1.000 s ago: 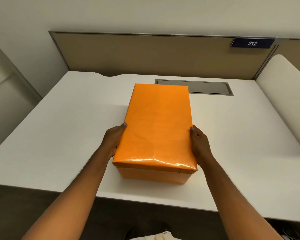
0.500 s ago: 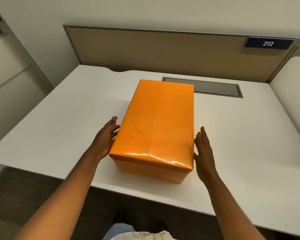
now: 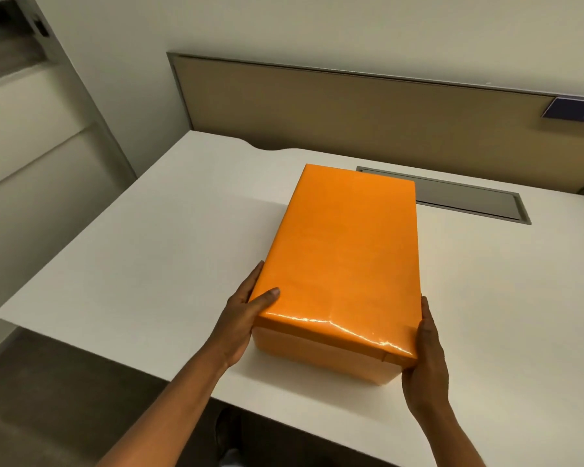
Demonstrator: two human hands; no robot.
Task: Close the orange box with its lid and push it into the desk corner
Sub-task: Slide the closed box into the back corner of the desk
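The white desk (image 3: 122, 264) fills most of the view, its near edge running from lower left toward the right. Behind it stands a tan partition (image 3: 334, 112) with a grey frame, and at the partition's far right hangs a dark sign (image 3: 573, 109) with white digits (cut off by the picture's edge). A grey cable hatch (image 3: 469, 203) is set flush into the desk near the partition.

The orange box (image 3: 344, 264) sits on the desk, a little right of the middle, its long side running away from the person and angled slightly. Its far end overlaps the left end of the hatch in the view; the box is well apart from the desk's left edge and not in any corner. The lid (image 3: 348, 244) is on, covering the whole top, its glossy near rim catching the light above the paler lower wall (image 3: 317, 355).

The left hand (image 3: 246, 318) grasps the box at its near left corner, thumb lying on the lid and fingers along the left side. The right hand (image 3: 425, 362) presses flat against the near right corner, fingers pointing up the right side, palm touching the wall. Both forearms reach in from the bottom of the view.
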